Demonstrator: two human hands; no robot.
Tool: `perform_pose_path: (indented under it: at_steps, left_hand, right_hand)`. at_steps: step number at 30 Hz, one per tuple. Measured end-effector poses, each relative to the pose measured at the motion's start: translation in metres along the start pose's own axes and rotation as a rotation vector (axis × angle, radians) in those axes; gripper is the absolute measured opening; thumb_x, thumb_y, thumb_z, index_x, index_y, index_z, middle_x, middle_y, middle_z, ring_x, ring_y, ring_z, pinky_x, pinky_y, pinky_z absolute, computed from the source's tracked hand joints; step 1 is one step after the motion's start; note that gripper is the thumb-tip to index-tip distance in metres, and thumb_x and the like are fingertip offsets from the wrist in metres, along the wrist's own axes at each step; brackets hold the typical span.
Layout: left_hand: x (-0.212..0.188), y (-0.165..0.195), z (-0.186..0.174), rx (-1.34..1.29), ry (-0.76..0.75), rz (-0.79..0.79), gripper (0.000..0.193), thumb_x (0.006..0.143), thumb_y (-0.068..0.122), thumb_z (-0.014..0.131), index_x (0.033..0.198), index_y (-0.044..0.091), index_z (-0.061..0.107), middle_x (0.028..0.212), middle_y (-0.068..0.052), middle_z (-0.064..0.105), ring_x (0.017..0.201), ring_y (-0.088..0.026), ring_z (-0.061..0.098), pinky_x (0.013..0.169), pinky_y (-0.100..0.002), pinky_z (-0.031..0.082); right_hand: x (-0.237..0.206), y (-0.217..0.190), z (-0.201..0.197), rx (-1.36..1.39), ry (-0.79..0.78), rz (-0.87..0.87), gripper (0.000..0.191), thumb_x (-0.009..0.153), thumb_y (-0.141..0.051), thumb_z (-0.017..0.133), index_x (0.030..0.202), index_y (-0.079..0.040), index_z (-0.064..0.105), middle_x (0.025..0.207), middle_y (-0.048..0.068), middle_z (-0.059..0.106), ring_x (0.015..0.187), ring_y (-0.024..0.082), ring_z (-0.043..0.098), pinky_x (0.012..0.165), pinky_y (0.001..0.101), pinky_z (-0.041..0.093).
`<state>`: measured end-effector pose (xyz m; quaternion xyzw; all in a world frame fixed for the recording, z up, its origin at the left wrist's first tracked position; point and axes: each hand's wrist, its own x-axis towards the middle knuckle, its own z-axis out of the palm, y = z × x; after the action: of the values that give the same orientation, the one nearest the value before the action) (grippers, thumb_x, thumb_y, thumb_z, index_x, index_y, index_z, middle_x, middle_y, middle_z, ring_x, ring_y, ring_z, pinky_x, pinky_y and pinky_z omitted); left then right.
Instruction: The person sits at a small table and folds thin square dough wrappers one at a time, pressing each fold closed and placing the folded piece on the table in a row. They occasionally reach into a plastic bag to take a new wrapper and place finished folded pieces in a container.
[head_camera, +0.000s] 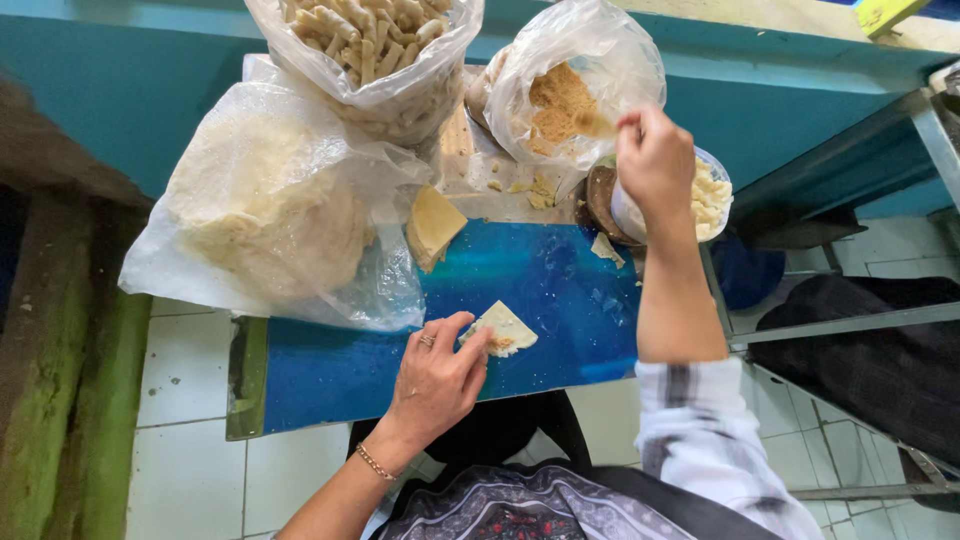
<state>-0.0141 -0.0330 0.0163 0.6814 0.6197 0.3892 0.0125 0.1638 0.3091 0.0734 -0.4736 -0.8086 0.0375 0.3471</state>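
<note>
My left hand (440, 370) rests on the blue board (330, 370), its fingertips holding down a pale dough wrapper (508, 328) with a bit of brown filling on it. Raised at the far right, my right hand (655, 160) pinches a small bit of brown crumbly filling at the mouth of a clear plastic bag of that filling (560, 100). A stack of pale square wrappers (433, 225) lies on the board beside the big bag.
A large clear bag of pale flat pieces (270, 200) covers the board's left side. Behind it stands a bag of short stick-shaped pieces (370, 45). A round bowl of pale pieces (712, 195) sits by my right wrist. Metal table legs (850, 320) stand right.
</note>
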Motion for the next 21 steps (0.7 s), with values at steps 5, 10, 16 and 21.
perform_pose_path:
  at_steps: [5, 10, 16, 21]
  left_hand:
    - [-0.008, 0.004, 0.005, 0.129, 0.076, -0.169, 0.032, 0.087, 0.013, 0.071, 0.117, 0.002, 0.066, 0.111, -0.013, 0.063, 0.099, -0.030, 0.060, 0.082, -0.043, 0.048]
    - [0.000, 0.011, 0.014, 0.162, 0.069, -0.273, 0.016, 0.089, 0.017, 0.071, 0.098, 0.007, 0.063, 0.098, -0.009, 0.060, 0.093, -0.029, 0.060, 0.075, -0.043, 0.047]
    - [0.007, 0.012, 0.012, 0.187, 0.040, -0.311, 0.011, 0.091, 0.016, 0.070, 0.091, 0.010, 0.060, 0.093, -0.008, 0.058, 0.089, -0.028, 0.061, 0.072, -0.042, 0.047]
    - [0.006, 0.021, 0.011, 0.209, 0.074, -0.292, 0.019, 0.086, 0.019, 0.070, 0.095, 0.006, 0.060, 0.091, -0.011, 0.057, 0.086, -0.031, 0.061, 0.067, -0.042, 0.047]
  right_hand:
    - [0.053, -0.012, 0.048, -0.204, 0.090, -0.212, 0.017, 0.094, -0.014, 0.065, 0.106, -0.011, 0.077, 0.104, 0.017, 0.073, 0.093, 0.035, 0.070, 0.079, 0.0454, 0.056]
    - [-0.052, -0.057, 0.010, -0.148, -0.040, -0.274, 0.010, 0.097, -0.017, 0.069, 0.101, -0.011, 0.075, 0.103, 0.014, 0.069, 0.096, 0.035, 0.065, 0.074, 0.0482, 0.053]
    - [-0.196, -0.108, -0.049, 0.104, -0.477, 0.061, 0.020, 0.081, -0.029, 0.079, 0.092, -0.014, 0.073, 0.083, 0.004, 0.067, 0.068, 0.022, 0.069, 0.061, 0.0358, 0.054]
    - [-0.225, -0.115, -0.043, 0.156, -0.262, 0.054, 0.014, 0.086, -0.021, 0.078, 0.096, -0.013, 0.071, 0.091, 0.004, 0.066, 0.074, 0.021, 0.070, 0.062, 0.0354, 0.054]
